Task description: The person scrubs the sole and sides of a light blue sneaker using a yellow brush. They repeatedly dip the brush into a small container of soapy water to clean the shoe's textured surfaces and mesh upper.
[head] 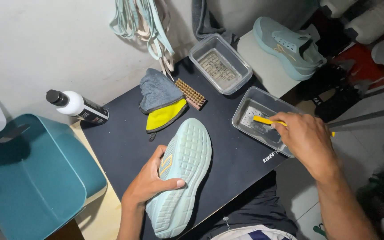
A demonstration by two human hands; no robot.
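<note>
Your left hand (150,180) is clamped on the pale mint shoe (181,175): thumb across the sole, the other fingers wrapped under the side and out of sight. The shoe lies sole-up on the black mat (227,164), toe toward 12 o'clock, heel at 6 near your lap.

Your right hand (307,140) has its fingers closed around a yellow brush (265,120). The handle runs through the fist, its tip poking out at 3 o'clock. The head end reaches toward 9 o'clock into the near clear tray (245,109); I can't tell whether it touches the bottom. That tray sits at 3 o'clock of the shoe, well apart from it.

Outward from there:
- Grey and yellow cloth (162,100) at 12 o'clock of the shoe's toe, just beside it.
- Wooden bristle brush (191,94) touching the cloth's right edge.
- Second clear tray (220,64) at 11 o'clock of the near tray.
- Second mint shoe (287,44) at 1 o'clock, upright on a pale surface.
- White bottle with a black cap (77,106) lying at 10 o'clock.
- Teal bin (32,173) at 9 o'clock.
- Pale laces (145,24) hanging on the wall at 12.
</note>
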